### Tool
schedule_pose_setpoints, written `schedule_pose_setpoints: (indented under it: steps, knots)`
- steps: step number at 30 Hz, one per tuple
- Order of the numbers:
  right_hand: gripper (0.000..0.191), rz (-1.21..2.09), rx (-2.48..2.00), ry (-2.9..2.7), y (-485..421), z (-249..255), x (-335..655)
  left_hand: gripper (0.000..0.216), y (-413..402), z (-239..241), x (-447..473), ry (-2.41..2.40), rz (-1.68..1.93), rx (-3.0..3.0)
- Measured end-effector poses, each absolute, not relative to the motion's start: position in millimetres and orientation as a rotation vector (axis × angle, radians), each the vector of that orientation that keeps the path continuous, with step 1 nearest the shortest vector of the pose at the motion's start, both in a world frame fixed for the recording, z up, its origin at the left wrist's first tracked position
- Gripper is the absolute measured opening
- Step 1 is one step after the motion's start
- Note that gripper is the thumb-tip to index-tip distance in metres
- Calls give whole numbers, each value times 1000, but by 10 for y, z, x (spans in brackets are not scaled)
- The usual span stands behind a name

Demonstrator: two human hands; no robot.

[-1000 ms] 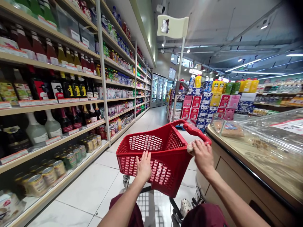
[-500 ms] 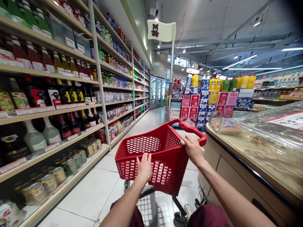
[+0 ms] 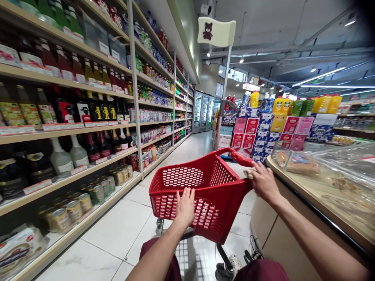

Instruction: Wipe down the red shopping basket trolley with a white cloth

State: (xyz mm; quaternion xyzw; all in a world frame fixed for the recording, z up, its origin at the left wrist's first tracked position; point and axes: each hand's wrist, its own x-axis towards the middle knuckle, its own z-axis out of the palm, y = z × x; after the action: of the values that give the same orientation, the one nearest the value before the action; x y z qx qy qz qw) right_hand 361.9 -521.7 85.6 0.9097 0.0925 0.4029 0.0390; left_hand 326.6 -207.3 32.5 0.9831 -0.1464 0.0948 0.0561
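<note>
Right hand point(image 3: 263, 179) clamped on the red cart point(image 3: 228, 210) by its handle point(image 3: 241, 158), left hand point(image 3: 185, 208) flat on its side, fingers apart — cart under both! Counter point(image 3: 310, 191) just beyond the right hand — a careless swing could scrape it.

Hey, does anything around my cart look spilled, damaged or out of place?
One thing: a dark, cord-like loop seems to lie loose on the floor by the foot of the counter, near the red cart, where it could trip someone. I see no spill or damage.
</note>
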Motion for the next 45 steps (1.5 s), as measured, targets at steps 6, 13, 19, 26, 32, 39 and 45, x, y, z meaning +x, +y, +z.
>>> schedule_pose_setpoints:
  steps: [6, 13, 19, 26, 32, 39, 45]
  knots:
    - [39, 1149, 2792, 470, -4449, 527, 3543, 74, -2076, 268, 3236, -425, 318, 3040]
    - [35, 1506, 2770, 215, -4636, 622, 3550, 72, -2103, 207, 3211, -413, 384, 3035]
    - [30, 1366, 2775, 542, -4221, 422, 3577, 76, -2073, 173, 3198, -425, 427, 3054]
    - [29, 1503, 2780, 169, -4401, 586, 3588, 73, -2086, 123, 3214, -389, 461, 3053]
    - [31, 1322, 2741, 473, -3981, 441, 3496, 72, -2034, 121, 3242, -444, 477, 3116]
    - [32, 1484, 2708, 216, -4526, 558, 3519, 73, -2051, 72, 3258, -440, 514, 3078]
    - [28, 1290, 2785, 494, -4063, 467, 3504, 72, -2049, 122, 3236, -435, 456, 3070]
